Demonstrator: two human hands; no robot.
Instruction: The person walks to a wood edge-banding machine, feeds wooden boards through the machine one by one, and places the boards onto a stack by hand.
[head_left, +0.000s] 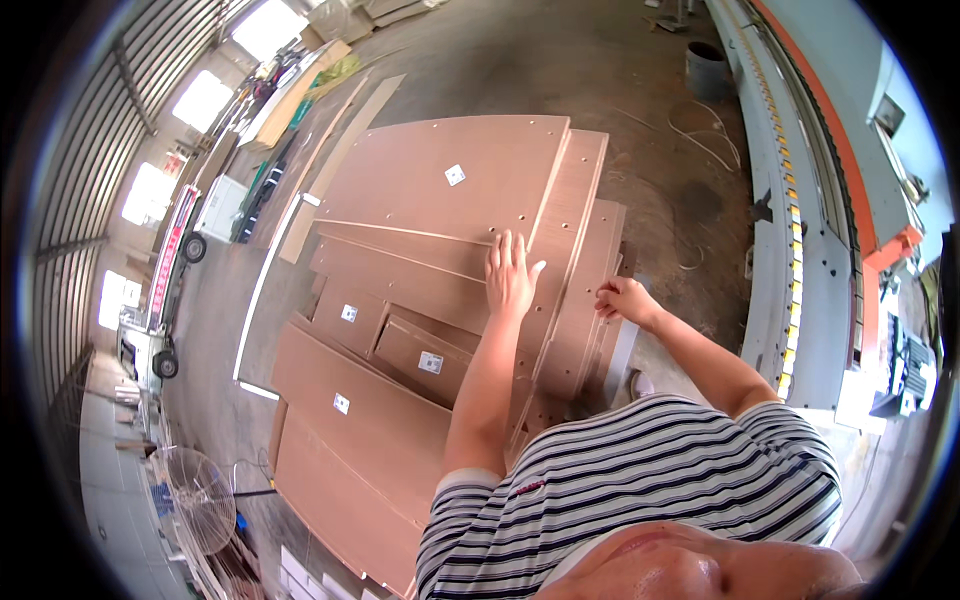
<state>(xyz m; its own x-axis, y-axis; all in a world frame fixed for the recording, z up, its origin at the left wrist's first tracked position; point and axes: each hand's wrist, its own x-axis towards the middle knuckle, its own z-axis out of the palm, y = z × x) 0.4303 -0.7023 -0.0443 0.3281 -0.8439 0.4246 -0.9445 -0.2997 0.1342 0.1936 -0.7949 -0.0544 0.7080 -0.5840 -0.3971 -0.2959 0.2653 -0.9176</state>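
Note:
A stack of flat brown wooden panels of different sizes lies in front of me, with small holes along their edges. My left hand rests palm down near the right corner of the top panel, its fingers straight and a little spread. At the stack's right edge is my right hand, its fingers curled in beside the lower panels; whether they hold anything small is hidden. White square labels are stuck on several panels. More wide brown panels lie at the near left.
A machine with a long metal rail runs along the right. Near it stand a dark bucket and a loose cord on the floor. At the left are a floor fan and a long pale board; a white truck is farther off.

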